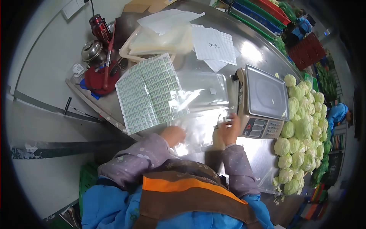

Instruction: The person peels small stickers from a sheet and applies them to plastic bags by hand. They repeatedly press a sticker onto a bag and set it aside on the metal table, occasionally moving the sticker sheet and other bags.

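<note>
Lying between the left hand and the right hand, a clear bag spreads over the shiny steel table. The left fingers blur at its left side, and whether they grasp it cannot be told; the right fingers curl at its right edge, their grip unclear too. Just beyond the fingers lies more clear plastic. Forward and left of the left fingers is a label sheet, with a red pouch and a metal pot farther out. Right of the right fingers sits a scale, then heaped cabbages. A pale wall rises left of the left fingers; crates and a person in blue stand far right of the right ones.
</note>
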{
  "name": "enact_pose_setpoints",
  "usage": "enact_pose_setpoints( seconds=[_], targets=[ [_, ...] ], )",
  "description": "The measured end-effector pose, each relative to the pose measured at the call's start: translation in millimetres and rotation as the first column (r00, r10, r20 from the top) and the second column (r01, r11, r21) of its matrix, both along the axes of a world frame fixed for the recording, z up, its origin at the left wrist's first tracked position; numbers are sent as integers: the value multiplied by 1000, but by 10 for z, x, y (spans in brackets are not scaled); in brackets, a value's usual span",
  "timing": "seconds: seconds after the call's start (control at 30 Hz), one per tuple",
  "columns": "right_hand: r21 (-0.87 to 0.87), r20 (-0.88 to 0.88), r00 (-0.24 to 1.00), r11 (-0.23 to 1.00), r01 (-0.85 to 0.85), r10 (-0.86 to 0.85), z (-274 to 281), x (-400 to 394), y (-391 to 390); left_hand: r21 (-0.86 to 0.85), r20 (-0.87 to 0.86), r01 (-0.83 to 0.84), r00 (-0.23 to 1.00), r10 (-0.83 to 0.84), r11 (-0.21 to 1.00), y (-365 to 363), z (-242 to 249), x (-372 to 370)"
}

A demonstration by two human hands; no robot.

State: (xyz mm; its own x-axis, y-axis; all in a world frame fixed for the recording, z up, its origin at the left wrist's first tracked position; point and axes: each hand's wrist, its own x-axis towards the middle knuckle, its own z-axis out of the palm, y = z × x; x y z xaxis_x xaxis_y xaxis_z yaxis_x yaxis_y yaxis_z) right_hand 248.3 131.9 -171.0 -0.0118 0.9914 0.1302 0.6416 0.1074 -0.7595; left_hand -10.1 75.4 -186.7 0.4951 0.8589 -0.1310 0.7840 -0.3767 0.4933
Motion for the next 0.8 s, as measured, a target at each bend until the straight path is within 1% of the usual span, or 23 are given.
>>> enact_pose_setpoints(
  seconds=[0.03,0.07,0.1,0.13,0.17,0.2,0.23,0.27,0.3,0.33,0.37,0.4,0.43,0.47,0.5,0.57,0.6,0.63,0.67,0.7,0.73,0.77,0.8],
  targets=[
    [95,-44,995,992,89,-85,13,118,57,-213,-27,35,999,-42,976,48,-5,-23],
    [181,-89,984,969,170,-156,27,205,63,-227,-20,32,999,-38,973,64,16,-70],
    [120,-177,967,971,206,-183,135,234,60,-412,192,-137,953,233,901,158,106,-169],
    [58,-265,939,969,240,-217,252,253,45,-605,333,-231,797,505,762,255,209,-257],
    [35,-348,913,970,241,-215,298,247,11,-477,451,-458,605,656,750,304,361,-314],
    [27,-347,911,969,246,-222,285,226,-25,-367,580,-667,380,720,648,299,528,-342],
    [-3,-285,949,990,142,-137,262,187,-83,-373,574,-663,385,723,649,229,684,-281],
    [-38,-225,974,999,33,-41,245,129,-132,-10,559,-634,637,531,773,131,837,-163],
    [-81,-235,972,995,-51,30,205,15,-172,348,431,-489,841,326,800,47,906,-75],
    [-74,-57,995,993,-91,87,82,-29,-171,154,121,-98,989,79,983,-6,744,-24],
    [-63,18,999,998,-26,27,25,-55,-148,178,64,55,996,-68,982,-144,243,0],
    [-48,91,995,998,40,-36,-1,-79,-125,183,61,51,996,-63,982,-99,108,-1],
    [-46,88,995,998,39,-34,12,-70,-71,49,7,42,999,-43,998,-62,20,6],
    [27,-46,991,991,129,-128,32,-22,-13,-89,-48,34,998,-38,995,-54,-20,8],
    [76,-177,962,971,225,-209,38,68,-40,-104,-44,40,998,-44,994,-53,12,-7],
    [83,-187,958,968,236,-218,22,309,10,-317,258,-172,931,259,933,186,110,-149],
    [85,-203,950,962,259,-238,44,359,29,-547,505,-367,572,646,752,237,288,-196],
    [-27,-375,897,970,244,-236,44,405,11,-490,534,-602,365,763,631,294,469,-250],
    [-32,-375,895,968,249,-243,89,377,-31,-492,529,-599,370,764,631,243,745,-175],
    [-10,-281,954,994,110,-108,140,306,-90,-2,622,-728,536,570,686,182,984,-53],
    [2,-181,983,999,-40,40,193,214,-129,489,583,-681,720,376,545,121,1083,20],
    [3,-71,992,995,-104,104,230,87,-160,491,585,-685,717,379,539,1,841,61],
    [133,144,979,978,-162,143,-10,99,-147,448,345,-382,908,238,808,-154,380,112]
  ],
)
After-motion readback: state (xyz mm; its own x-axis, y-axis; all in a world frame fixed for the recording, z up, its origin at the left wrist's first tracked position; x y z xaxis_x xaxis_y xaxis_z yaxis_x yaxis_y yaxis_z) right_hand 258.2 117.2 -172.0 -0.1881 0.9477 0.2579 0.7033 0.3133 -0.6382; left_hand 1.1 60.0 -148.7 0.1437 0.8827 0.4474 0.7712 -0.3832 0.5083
